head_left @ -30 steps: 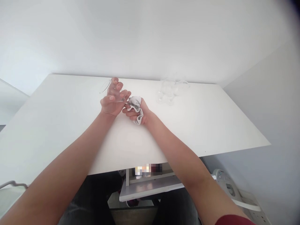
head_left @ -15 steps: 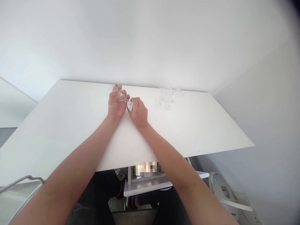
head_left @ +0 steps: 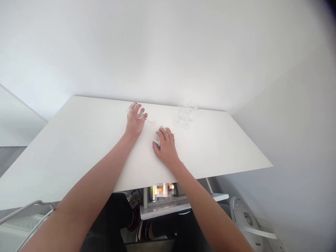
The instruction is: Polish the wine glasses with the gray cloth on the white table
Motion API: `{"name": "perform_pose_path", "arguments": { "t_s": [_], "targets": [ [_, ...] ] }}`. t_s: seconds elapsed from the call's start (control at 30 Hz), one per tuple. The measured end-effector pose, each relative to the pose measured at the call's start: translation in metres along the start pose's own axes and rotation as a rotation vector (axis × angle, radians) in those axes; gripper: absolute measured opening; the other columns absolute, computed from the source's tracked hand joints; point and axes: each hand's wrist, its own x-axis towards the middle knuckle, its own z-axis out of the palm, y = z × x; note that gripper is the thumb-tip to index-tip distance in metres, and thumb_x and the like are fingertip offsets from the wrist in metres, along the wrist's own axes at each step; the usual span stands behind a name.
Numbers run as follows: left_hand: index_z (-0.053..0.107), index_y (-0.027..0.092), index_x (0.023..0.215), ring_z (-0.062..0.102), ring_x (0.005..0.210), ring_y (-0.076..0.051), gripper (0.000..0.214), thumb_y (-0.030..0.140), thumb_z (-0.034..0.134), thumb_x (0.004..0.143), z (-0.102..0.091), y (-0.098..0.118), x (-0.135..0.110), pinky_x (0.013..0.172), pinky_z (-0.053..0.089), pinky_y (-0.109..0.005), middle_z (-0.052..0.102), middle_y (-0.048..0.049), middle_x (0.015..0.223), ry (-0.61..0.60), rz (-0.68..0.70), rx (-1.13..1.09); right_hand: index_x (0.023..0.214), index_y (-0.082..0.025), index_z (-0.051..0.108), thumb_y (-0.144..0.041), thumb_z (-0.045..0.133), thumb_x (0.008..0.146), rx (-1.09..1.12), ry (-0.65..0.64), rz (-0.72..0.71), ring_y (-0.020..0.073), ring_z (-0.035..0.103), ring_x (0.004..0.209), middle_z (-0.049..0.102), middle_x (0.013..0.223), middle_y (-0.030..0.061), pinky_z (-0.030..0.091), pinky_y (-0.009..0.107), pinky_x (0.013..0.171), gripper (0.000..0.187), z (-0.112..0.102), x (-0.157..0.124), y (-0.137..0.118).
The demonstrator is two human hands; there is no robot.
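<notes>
A clear stemmed glass (head_left: 151,123) lies tilted in my left hand (head_left: 134,123), its bowl cupped by the curled fingers and its foot pointing right. Lower and to the right, my right hand (head_left: 167,147) is closed over a small white cloth (head_left: 157,140) at the tabletop. The cloth is apart from the glass and mostly hidden under the fingers. Several clear glasses (head_left: 186,115) stand close together near the back edge, beyond my right hand; their outlines blend into the white surface.
The white table (head_left: 210,147) meets a pale wall (head_left: 168,52) at the back. Below its front edge is an open white drawer (head_left: 168,210). A white appliance (head_left: 246,220) stands on the floor at right, and a bent metal rail (head_left: 23,209) shows at lower left.
My right hand has drawn away from the glass with the cloth, toward me and to the right. The foot of the glass now shows. My left hand still holds it.
</notes>
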Motion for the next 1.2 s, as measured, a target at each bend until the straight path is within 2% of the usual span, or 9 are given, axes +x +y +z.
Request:
{"name": "perform_pose_path", "arguments": {
  "t_s": [0.07, 0.2, 0.3, 0.47, 0.6, 0.7, 0.8, 0.97, 1.2],
  "targets": [
    [0.068, 0.026, 0.101, 0.063, 0.087, -0.014, 0.048, 0.041, 0.102, 0.071, 0.001, 0.002, -0.001, 0.067, 0.050, -0.024, 0.064, -0.0025, 0.112, 0.004, 0.019, 0.029, 0.142, -0.011, 0.062, -0.031, 0.055, 0.098, -0.054, 0.020, 0.057, 0.0455, 0.023, 0.160, 0.046, 0.165, 0.0162, 0.022, 0.069, 0.130, 0.049, 0.002, 0.002, -0.001],
    [0.068, 0.028, 0.107, 0.067, 0.099, -0.018, 0.050, 0.032, 0.101, 0.069, 0.004, 0.005, -0.005, 0.072, 0.052, -0.027, 0.061, -0.0015, 0.110, 0.011, 0.035, 0.086, 0.140, -0.019, 0.065, -0.012, 0.056, 0.085, 0.079, -0.070, -0.058, 0.0315, 0.054, 0.142, 0.054, 0.155, 0.0133, 0.042, 0.053, 0.124, 0.056, -0.002, 0.001, -0.004],
    [0.069, 0.027, 0.109, 0.068, 0.108, -0.020, 0.048, 0.024, 0.093, 0.068, 0.004, 0.004, -0.009, 0.081, 0.057, -0.031, 0.061, -0.0024, 0.115, -0.020, -0.008, 0.120, 0.146, -0.022, 0.060, -0.009, 0.055, 0.083, 0.202, -0.158, -0.122, 0.0276, 0.061, 0.136, 0.049, 0.160, 0.0134, 0.055, 0.045, 0.114, 0.064, -0.016, -0.011, 0.003],
    [0.068, 0.030, 0.120, 0.066, 0.122, -0.023, 0.049, 0.031, 0.093, 0.078, 0.003, -0.004, -0.013, 0.104, 0.061, -0.046, 0.057, -0.0049, 0.135, -0.201, -0.029, 0.293, 0.142, -0.023, 0.063, -0.016, 0.058, 0.091, 0.120, -0.215, -0.281, 0.0293, 0.053, 0.150, 0.052, 0.163, 0.0123, 0.046, 0.050, 0.125, 0.052, -0.055, -0.049, 0.069],
    [0.068, 0.032, 0.135, 0.062, 0.131, -0.026, 0.062, 0.036, 0.096, 0.079, 0.000, -0.009, -0.016, 0.097, 0.061, -0.035, 0.057, -0.0084, 0.150, -0.242, 0.075, 0.536, 0.130, -0.017, 0.068, -0.020, 0.050, 0.095, -0.116, -0.060, 0.080, 0.0322, 0.051, 0.151, 0.055, 0.159, 0.0149, 0.043, 0.049, 0.128, 0.039, -0.089, -0.072, 0.152],
    [0.070, 0.032, 0.140, 0.060, 0.126, -0.026, 0.071, 0.032, 0.098, 0.075, 0.000, -0.012, -0.019, 0.084, 0.058, -0.029, 0.066, -0.0095, 0.145, -0.209, 0.148, 0.697, 0.122, -0.012, 0.068, -0.025, 0.048, 0.096, -0.332, 0.129, 0.393, 0.0376, 0.061, 0.133, 0.059, 0.146, 0.0215, 0.052, 0.053, 0.115, 0.035, -0.098, -0.072, 0.188],
    [0.072, 0.032, 0.140, 0.058, 0.122, -0.027, 0.072, 0.028, 0.097, 0.073, 0.002, -0.016, -0.023, 0.080, 0.059, -0.032, 0.067, -0.0102, 0.145, -0.223, 0.158, 0.759, 0.128, -0.009, 0.066, -0.029, 0.044, 0.099, -0.407, 0.189, 0.459, 0.0422, 0.060, 0.130, 0.060, 0.143, 0.0242, 0.053, 0.059, 0.107, 0.040, -0.095, -0.064, 0.194],
    [0.068, 0.034, 0.142, 0.060, 0.118, -0.025, 0.073, 0.029, 0.096, 0.075, 0.006, -0.021, -0.024, 0.079, 0.057, -0.031, 0.068, -0.0093, 0.147, -0.179, 0.126, 0.847, 0.147, -0.003, 0.054, -0.026, 0.042, 0.102, -0.426, 0.202, 0.442, 0.0385, 0.058, 0.135, 0.061, 0.147, 0.0244, 0.049, 0.053, 0.111, 0.052, -0.088, -0.057, 0.189],
    [0.070, 0.031, 0.134, 0.063, 0.118, -0.028, 0.063, 0.032, 0.094, 0.076, 0.031, -0.046, 0.000, 0.076, 0.057, -0.031, 0.068, -0.0089, 0.145, -0.227, 0.147, 0.926, 0.146, -0.004, 0.057, -0.026, 0.041, 0.103, -0.438, 0.174, 0.453, 0.0397, 0.057, 0.137, 0.059, 0.151, 0.0239, 0.047, 0.054, 0.114, 0.051, -0.091, -0.057, 0.187]
  ]
}}
